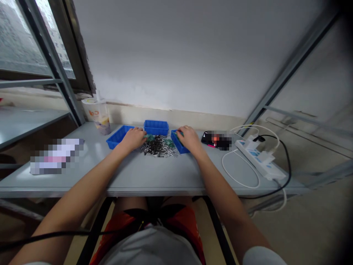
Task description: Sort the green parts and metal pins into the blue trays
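At our left fingertips, the left hand (134, 137) reaches over the right end of the left blue bin (112, 141) to the edge of a pile of small metal parts (157, 146); its fingers look bent and close together, but we cannot tell whether they are clamped on anything. Our right hand (189, 137) is over the right blue bin (183, 149), fingers curled down at its far side, where a bit of green shows under them; we cannot tell whether they grip it. The metal parts lie heaped on the table (157, 180) between our two hands, dark pieces in the middle, shinier ones around the front and right, with pale green scraps (170, 143) among them. We judge the step in hand to be handling small pieces between the heap and the right bin; the next move seems to call for a light fingertip pinch and a steady lift, so that neighbouring parts are not dragged along. Behind the heap stands the back blue bin (156, 128), near the wall. Further out, we see a phone (208, 139), partly blurred, to the right, then a white power strip (259, 162) with plugs and looping cables, and a drink cup (98, 117) beyond the left bin.
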A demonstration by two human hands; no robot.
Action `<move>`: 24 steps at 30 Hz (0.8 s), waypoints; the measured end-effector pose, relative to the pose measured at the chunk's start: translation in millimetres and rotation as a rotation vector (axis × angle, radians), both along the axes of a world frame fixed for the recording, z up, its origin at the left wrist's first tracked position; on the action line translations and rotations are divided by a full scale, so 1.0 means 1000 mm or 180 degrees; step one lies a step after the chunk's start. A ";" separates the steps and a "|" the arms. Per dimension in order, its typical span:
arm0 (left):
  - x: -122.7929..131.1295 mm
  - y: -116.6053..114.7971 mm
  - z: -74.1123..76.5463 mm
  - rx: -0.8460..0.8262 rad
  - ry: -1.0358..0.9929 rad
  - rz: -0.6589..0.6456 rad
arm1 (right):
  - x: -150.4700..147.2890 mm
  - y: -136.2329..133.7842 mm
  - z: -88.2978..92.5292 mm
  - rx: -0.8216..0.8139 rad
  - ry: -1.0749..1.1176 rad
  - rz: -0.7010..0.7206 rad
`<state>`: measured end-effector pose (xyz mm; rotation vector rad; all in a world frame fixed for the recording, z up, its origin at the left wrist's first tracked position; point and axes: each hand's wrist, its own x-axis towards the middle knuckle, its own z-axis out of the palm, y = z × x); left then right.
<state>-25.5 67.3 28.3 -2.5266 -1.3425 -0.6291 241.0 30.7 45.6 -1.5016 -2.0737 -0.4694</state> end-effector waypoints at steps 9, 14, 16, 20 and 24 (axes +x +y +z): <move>0.009 -0.009 0.006 0.0172 0.0433 0.0113 | -0.044 -0.014 -0.023 -0.1003 -0.0593 0.0352; 0.012 -0.014 0.012 0.0140 0.0626 0.0165 | -0.045 -0.018 -0.020 -0.1286 -0.0808 0.0036; 0.013 -0.015 0.013 0.0110 0.0558 0.0123 | -0.045 -0.018 -0.019 -0.1242 -0.0724 0.0032; 0.018 -0.016 0.010 -0.0020 0.0113 -0.0212 | -0.039 -0.015 -0.013 -0.0867 -0.0198 0.0235; 0.026 -0.018 0.004 -0.0243 -0.0578 -0.0498 | -0.036 -0.012 -0.004 -0.0437 0.0859 0.0836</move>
